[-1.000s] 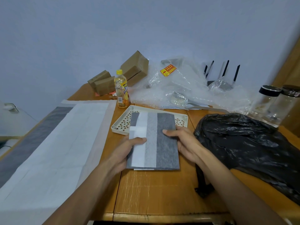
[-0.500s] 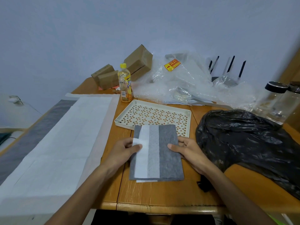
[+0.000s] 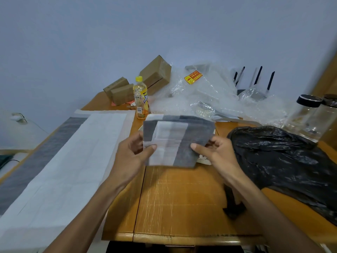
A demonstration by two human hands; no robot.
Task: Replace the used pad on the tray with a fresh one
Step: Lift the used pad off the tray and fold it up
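Item: 1 folded grey-and-white pad, lifted clear of the wooden table and pinched at its lower corners, the left hand gripping 1 side and the right hand the other. It screens most of the cream tray just behind, so unfolding is best done evenly, held level, before lowering it square. Surroundings: black plastic bag crowding the right, yellow-capped bottle and bubble wrap behind, long white sheet left.

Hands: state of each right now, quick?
Left hand: closed on the folded pad, left edge.
Right hand: closed on the same pad, right edge.
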